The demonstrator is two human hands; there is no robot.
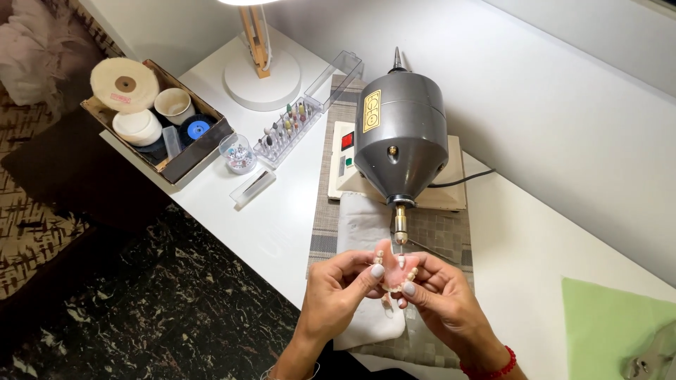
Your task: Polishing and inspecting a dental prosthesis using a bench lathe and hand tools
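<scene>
- Head view: both hands meet over the white table (282,218), just below the grey motor (400,134).
- Left hand (336,290) pinches the pink denture (396,273) from the left, thumb and forefinger closed on its edge, the other fingers curled under.
- Right hand (443,299) grips the denture from the right, fingertips closed on its tooth row; a red bead bracelet (489,367) sits on that wrist.
- Denture is held upright between the two hands, its top touching the thin bur (401,243) that sticks down from the motor's chuck.
- Under the hands lies a white cloth (362,225) on a grey woven mat (436,236).
- Far left, a cardboard box (186,158) holds buffing wheels (125,84) and a cup (174,104).
- Beside the box stand a small clear jar (237,153) and a clear rack of burs (285,130).
- A lamp base (262,79) sits behind the rack.
- A green cloth (609,327) lies at the right, with metal pliers (651,359) on its corner.
</scene>
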